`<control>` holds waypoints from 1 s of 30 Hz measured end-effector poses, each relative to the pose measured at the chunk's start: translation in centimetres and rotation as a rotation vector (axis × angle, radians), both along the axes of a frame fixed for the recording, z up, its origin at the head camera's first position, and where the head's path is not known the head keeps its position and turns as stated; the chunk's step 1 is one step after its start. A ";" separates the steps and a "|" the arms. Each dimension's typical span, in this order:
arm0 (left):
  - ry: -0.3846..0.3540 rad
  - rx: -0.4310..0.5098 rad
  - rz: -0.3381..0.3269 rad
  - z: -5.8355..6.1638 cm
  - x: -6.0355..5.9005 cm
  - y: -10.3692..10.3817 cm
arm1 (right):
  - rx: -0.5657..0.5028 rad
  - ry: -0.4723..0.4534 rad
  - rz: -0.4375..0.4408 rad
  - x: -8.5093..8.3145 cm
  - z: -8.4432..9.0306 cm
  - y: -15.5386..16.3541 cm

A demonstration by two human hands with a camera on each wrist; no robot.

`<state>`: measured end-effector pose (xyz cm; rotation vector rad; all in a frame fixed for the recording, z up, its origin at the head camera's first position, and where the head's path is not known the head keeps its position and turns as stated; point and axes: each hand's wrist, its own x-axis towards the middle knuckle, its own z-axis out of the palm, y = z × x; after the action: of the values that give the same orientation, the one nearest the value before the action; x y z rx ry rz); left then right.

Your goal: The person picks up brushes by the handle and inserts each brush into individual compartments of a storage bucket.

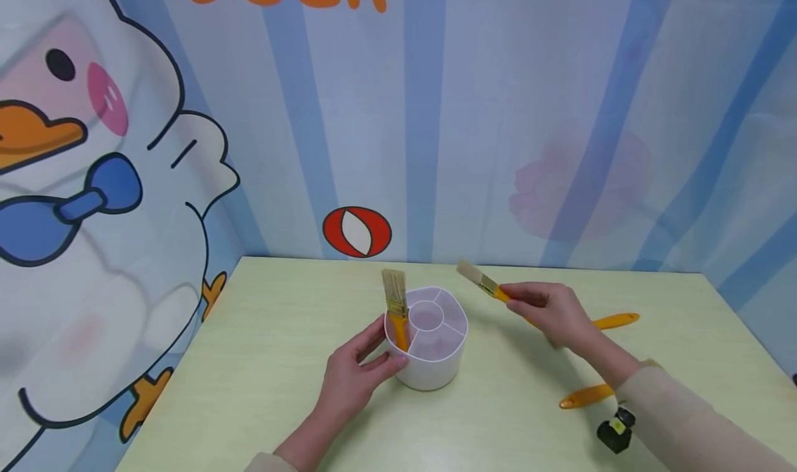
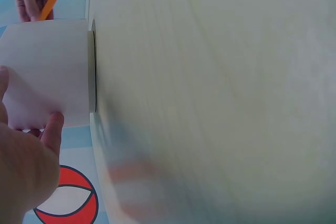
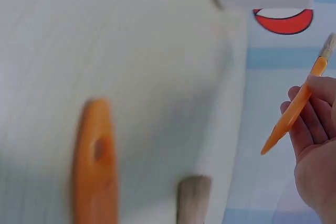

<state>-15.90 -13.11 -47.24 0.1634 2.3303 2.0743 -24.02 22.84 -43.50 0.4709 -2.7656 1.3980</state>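
Between the right fingers point(image 3: 317, 119) slants a paintbrush point(image 3: 295, 106)

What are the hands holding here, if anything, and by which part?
The right hand pinches a brush by its handle, near the bristles; the left hand grips the cup by its outer side.

I have the left hand point(image 1: 353, 375) gripping with a wide spread, left thumb point(image 1: 387, 368) at the grip's near side, left fingers point(image 1: 367, 338) farther out, left forearm point(image 1: 311, 432) slanting behind. My right hand point(image 1: 554, 313) pinches between right thumb point(image 3: 321, 84) and fingertips, other fingers point(image 3: 317, 116) loosely bent beside the pinch, right wrist point(image 1: 602, 356) behind it.
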 end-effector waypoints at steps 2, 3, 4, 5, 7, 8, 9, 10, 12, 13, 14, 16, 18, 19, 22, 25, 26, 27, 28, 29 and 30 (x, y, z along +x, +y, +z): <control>-0.009 0.004 0.000 0.0 0.0 0.0 | -0.075 -0.054 -0.016 0.0 0.8 -0.6; -0.017 0.005 0.002 0.0 -0.1 0.0 | -0.115 -0.075 -0.021 0.1 1.1 -0.9; -0.021 0.006 0.002 0.0 -0.1 0.0 | -0.157 -0.092 -0.020 0.2 1.5 -1.3; -0.023 0.008 0.002 -0.1 -0.1 0.0 | -0.199 -0.109 -0.019 0.2 1.9 -1.7; -0.022 0.012 0.003 -0.1 -0.1 0.0 | -0.273 -0.130 -0.010 0.4 2.7 -2.6; -0.020 0.013 0.003 -0.1 -0.1 0.0 | -0.315 -0.141 -0.001 0.4 3.0 -3.1; -0.017 0.013 0.003 -0.1 -0.1 0.0 | -0.352 -0.149 0.009 0.5 3.4 -3.6; -0.015 0.016 0.003 -0.1 0.0 0.0 | -0.385 -0.155 0.019 0.5 3.7 -4.0; -0.012 0.018 0.003 -0.1 0.0 0.0 | -0.449 -0.163 0.041 0.5 4.3 -5.0; -0.012 0.018 0.003 -0.1 -0.1 0.0 | -0.483 -0.167 0.054 0.5 4.5 -5.5; -0.014 0.017 0.004 -0.1 -0.1 0.0 | -0.514 -0.169 0.063 0.4 4.7 -6.1; -0.017 0.015 0.005 -0.1 -0.1 0.0 | -0.580 -0.176 0.084 0.3 5.1 -7.1; -0.011 0.011 0.004 -0.1 -0.1 0.0 | -0.641 -0.185 0.103 0.2 5.5 -8.2; -0.010 0.010 0.004 -0.1 -0.1 0.0 | -0.667 -0.187 0.112 0.2 5.6 -8.8; -0.007 0.009 0.001 0.0 -0.1 0.0 | -0.726 -0.196 0.130 0.1 5.9 -10.3; -0.008 0.008 -0.001 -0.1 -0.1 0.0 | -0.747 -0.205 0.136 0.2 6.0 -11.5; -0.006 0.006 -0.003 -0.1 -0.1 0.0 | -0.749 -0.210 0.134 0.2 6.0 -11.8; -0.003 0.005 -0.005 -0.1 -0.2 0.0 | -0.749 -0.212 0.136 0.2 6.0 -12.1; -0.002 0.003 -0.006 -0.1 -0.2 0.0 | -0.747 -0.216 0.135 0.2 6.0 -12.4; -0.001 -0.001 -0.006 -0.1 -0.1 0.0 | -0.746 -0.221 0.135 0.2 6.0 -12.7; -0.003 -0.003 -0.006 -0.1 -0.2 -0.1 | -0.743 -0.224 0.131 0.2 6.0 -12.9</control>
<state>-16.06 -13.17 -47.30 0.1669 2.3286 2.0672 -23.78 9.93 -37.54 0.4769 -2.1145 2.4560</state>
